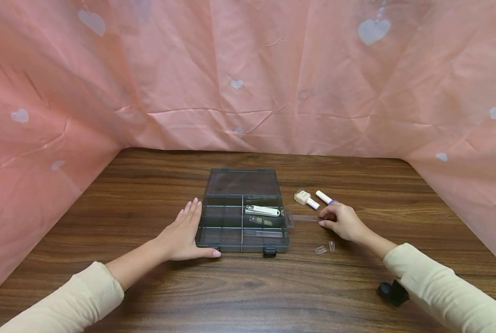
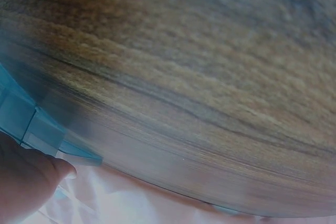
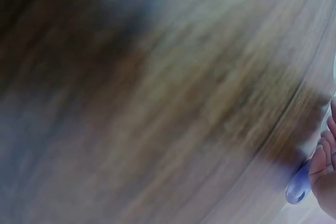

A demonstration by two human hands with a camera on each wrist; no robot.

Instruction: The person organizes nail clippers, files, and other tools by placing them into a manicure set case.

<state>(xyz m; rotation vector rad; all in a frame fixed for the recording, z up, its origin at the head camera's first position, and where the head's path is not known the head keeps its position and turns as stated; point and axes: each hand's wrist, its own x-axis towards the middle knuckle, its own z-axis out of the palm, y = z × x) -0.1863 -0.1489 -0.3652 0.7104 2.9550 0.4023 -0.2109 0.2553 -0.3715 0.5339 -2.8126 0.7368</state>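
A smoky clear organizer box [image 1: 223,237] lies with its lid [image 1: 243,182] folded back. Along its left side my left hand [image 1: 185,233] rests with straight fingers, thumb at the front edge. In the left wrist view, part of this hand [image 2: 31,179] shows beside the box [image 2: 44,132]. My right hand [image 1: 344,223] pinches the end of a clear plastic strip [image 1: 303,218], whose wider head is at the box's right side. The right-hand compartments hold a nail clipper [image 1: 262,211], a small clear piece [image 1: 260,221] and a clear flat stick [image 1: 262,234].
Beyond the right hand lie a nail polish bottle [image 1: 302,197] with a white cap and a white tube [image 1: 324,197] with a purple end. Two clear nail tips [image 1: 320,250] lie nearer. A black object [image 1: 393,293] sits by the right sleeve. Pink curtain [image 1: 248,125] surrounds the table.
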